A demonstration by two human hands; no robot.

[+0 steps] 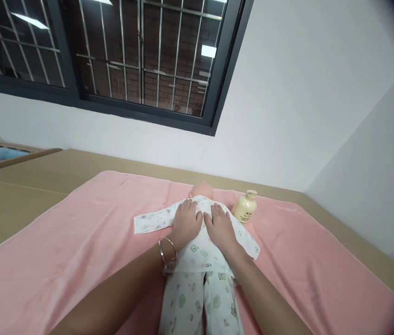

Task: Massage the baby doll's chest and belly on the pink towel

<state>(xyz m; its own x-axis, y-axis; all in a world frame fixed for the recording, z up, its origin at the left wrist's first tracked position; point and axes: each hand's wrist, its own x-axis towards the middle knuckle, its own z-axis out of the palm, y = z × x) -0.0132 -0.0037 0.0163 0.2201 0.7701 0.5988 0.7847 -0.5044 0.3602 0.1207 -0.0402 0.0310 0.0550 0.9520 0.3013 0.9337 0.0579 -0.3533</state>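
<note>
A baby doll lies on its back, head toward the wall, dressed in a white long-sleeved top and white trousers with green animal prints. Its sleeves spread out to both sides. My left hand rests flat on the left side of the chest, fingers stretched toward the shoulder. On the right side of the chest lies my right hand, also flat, the two thumbs close to each other. A bangle circles my left wrist. Both palms hide part of the top.
A pale yellow pump bottle stands just right of the doll's shoulder. Under everything spreads a pink blanket on a tan surface. Behind rise a white wall and a dark-framed barred window. A wooden rail is at far left.
</note>
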